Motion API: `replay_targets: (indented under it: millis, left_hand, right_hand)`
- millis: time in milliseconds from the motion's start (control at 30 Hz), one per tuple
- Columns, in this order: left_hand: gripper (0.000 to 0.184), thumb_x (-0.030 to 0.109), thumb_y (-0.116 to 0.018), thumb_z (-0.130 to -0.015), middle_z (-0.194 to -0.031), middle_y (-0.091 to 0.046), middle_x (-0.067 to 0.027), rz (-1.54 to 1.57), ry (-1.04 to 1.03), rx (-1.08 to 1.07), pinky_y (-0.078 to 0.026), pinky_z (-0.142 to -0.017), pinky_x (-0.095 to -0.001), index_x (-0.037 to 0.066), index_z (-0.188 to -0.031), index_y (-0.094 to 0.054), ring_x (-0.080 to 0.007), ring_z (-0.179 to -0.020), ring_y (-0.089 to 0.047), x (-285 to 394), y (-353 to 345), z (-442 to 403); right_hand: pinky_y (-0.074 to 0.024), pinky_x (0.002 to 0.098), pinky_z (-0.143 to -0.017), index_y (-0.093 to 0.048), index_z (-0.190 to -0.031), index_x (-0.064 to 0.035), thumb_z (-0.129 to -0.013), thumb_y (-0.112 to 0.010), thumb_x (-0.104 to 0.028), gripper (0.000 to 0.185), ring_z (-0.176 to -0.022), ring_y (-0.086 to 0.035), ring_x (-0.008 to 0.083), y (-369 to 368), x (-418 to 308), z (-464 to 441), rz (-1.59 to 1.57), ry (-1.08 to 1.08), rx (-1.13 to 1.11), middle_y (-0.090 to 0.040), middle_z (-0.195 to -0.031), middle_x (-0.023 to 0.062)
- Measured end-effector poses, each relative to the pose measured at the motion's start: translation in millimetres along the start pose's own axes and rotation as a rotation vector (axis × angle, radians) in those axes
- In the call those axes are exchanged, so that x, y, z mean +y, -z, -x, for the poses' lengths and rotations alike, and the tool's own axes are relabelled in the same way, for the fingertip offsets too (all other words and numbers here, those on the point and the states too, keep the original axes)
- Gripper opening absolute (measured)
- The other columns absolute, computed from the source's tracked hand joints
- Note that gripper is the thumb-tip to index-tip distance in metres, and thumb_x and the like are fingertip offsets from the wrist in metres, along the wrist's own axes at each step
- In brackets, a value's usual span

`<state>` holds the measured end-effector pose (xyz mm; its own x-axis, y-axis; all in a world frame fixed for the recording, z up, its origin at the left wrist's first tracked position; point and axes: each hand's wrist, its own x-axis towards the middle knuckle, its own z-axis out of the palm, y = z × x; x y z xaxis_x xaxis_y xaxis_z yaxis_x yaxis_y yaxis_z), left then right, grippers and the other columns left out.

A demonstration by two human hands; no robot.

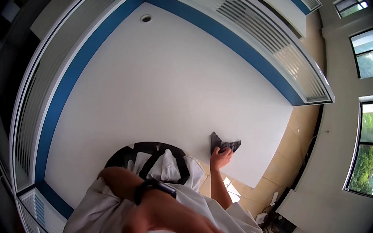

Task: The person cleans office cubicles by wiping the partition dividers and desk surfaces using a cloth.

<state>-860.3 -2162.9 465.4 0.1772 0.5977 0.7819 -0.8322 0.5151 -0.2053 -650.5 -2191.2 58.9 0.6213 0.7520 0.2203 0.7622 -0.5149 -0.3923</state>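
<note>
Near the front right part of the white desk, my right hand (221,158) is closed on a dark grey, folded piece that looks like cloth (215,141). Two jagged-edged flaps of it stick up beyond my fingers, and the rest is hidden by the hand. My left hand (175,220), with a black watch (156,187) on the wrist, is close to the camera in front of my light-coloured clothing. Its thumb is spread from the slightly blurred fingers, and nothing shows in it.
Low partitions with blue bands (230,41) border the white desk (163,77) at the left and back. A round cable hole (146,18) is near the back left corner. Cables and a dark box (285,224) are at the lower right, with windows (372,145) beyond.
</note>
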Motion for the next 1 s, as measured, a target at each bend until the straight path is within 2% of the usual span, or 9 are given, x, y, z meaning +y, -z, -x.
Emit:
replay_targets:
  millis: [133,200,333,433,567,667,767,833,1000]
  left_hand:
    - [0.04,0.029,-0.061,-0.085,-0.118,-0.051,-0.0291,-0.108,0.1,-0.227,-0.042,-0.087,-0.0468,-0.006,-0.106,-0.056,-0.0372,-0.107,-0.053,11,47,15]
    - [0.036,0.022,-0.055,-0.089,-0.116,-0.049,-0.0372,-0.032,0.046,-0.402,-0.042,-0.086,-0.0569,-0.011,-0.106,-0.055,-0.0469,-0.11,-0.05,6,57,9]
    - [0.039,0.016,-0.054,-0.09,-0.118,-0.047,-0.0386,0.034,0.021,-0.028,-0.038,-0.092,-0.0587,-0.013,-0.116,-0.05,-0.0466,-0.117,-0.044,-2,12,19]
    - [0.055,0.029,-0.054,-0.09,-0.119,-0.046,-0.0392,0.021,0.125,0.098,-0.034,-0.095,-0.0605,-0.014,-0.122,-0.045,-0.0447,-0.118,-0.044,27,11,18]
    - [0.027,0.032,-0.054,-0.091,-0.077,-0.068,-0.0097,-0.337,0.164,0.0,-0.046,-0.073,-0.0353,0.008,-0.103,-0.058,-0.022,-0.076,-0.065,84,70,8]
    - [0.043,0.035,-0.038,-0.098,-0.053,-0.054,-0.0027,-1.124,0.23,0.578,-0.039,-0.049,-0.0238,0.011,-0.062,-0.044,-0.0124,-0.046,-0.047,151,129,48]
    - [0.021,0.019,-0.048,-0.093,-0.079,-0.063,-0.0075,-2.058,0.536,0.895,-0.048,-0.067,-0.0289,0.002,-0.086,-0.057,-0.02,-0.072,-0.061,240,194,96]
    - [0.022,0.018,-0.054,-0.089,-0.107,-0.061,-0.0091,-2.553,0.597,0.797,-0.046,-0.086,-0.0341,0.004,-0.106,-0.057,-0.0254,-0.103,-0.057,302,214,141]
    - [0.049,0.029,-0.045,-0.092,-0.143,-0.034,-0.0065,-2.986,1.032,1.149,-0.023,-0.107,-0.0472,0.01,-0.136,-0.035,-0.0261,-0.133,-0.028,404,233,248]
  right_hand:
    - [-0.0377,0.0449,-0.07,-0.045,-0.08,-0.008,-0.069,-0.059,-0.022,0.023,-0.086,-0.049,0.0326,-3,1,2,-0.003,0.027,-0.033,-0.046,-0.085,0.0104]
    - [-0.0373,0.0437,-0.071,-0.045,-0.08,-0.0082,-0.068,-0.058,-0.023,0.023,-0.086,-0.049,0.031,-5,2,0,0.013,0.035,-0.038,-0.046,-0.085,0.0093]
    - [-0.0374,0.0437,-0.071,-0.044,-0.079,-0.0083,-0.068,-0.058,-0.022,0.022,-0.085,-0.049,0.0311,-2,3,-4,0.004,0.041,-0.013,-0.046,-0.084,0.0097]
    - [-0.0375,0.043,-0.07,-0.044,-0.079,-0.0084,-0.067,-0.059,-0.02,0.022,-0.085,-0.049,0.0311,0,0,-7,0.004,0.059,-0.024,-0.046,-0.083,0.0099]
    - [-0.0369,0.0418,-0.069,-0.043,-0.078,-0.0083,-0.065,-0.059,-0.019,0.023,-0.082,-0.049,0.031,1,0,-6,0.017,0.106,-0.023,-0.044,-0.081,0.0099]
    - [-0.0365,0.0419,-0.068,-0.042,-0.076,-0.0086,-0.063,-0.059,-0.018,0.023,-0.079,-0.048,0.0311,-1,-1,-12,0.011,0.123,-0.023,-0.043,-0.079,0.0098]
    - [-0.0365,0.0423,-0.067,-0.042,-0.077,-0.0086,-0.062,-0.059,-0.018,0.025,-0.079,-0.048,0.0315,-3,3,-24,0.027,0.147,-0.014,-0.043,-0.079,0.0095]
    - [-0.0371,0.042,-0.069,-0.043,-0.082,-0.008,-0.064,-0.06,-0.02,0.028,-0.081,-0.049,0.0322,-8,3,-37,0.013,0.115,0.019,-0.045,-0.081,0.0099]
    - [-0.0386,0.0436,-0.077,-0.045,-0.094,-0.0064,-0.07,-0.059,-0.025,0.033,-0.094,-0.047,0.0321,-29,-15,-91,0.105,-0.09,-0.02,-0.047,-0.094,0.0111]
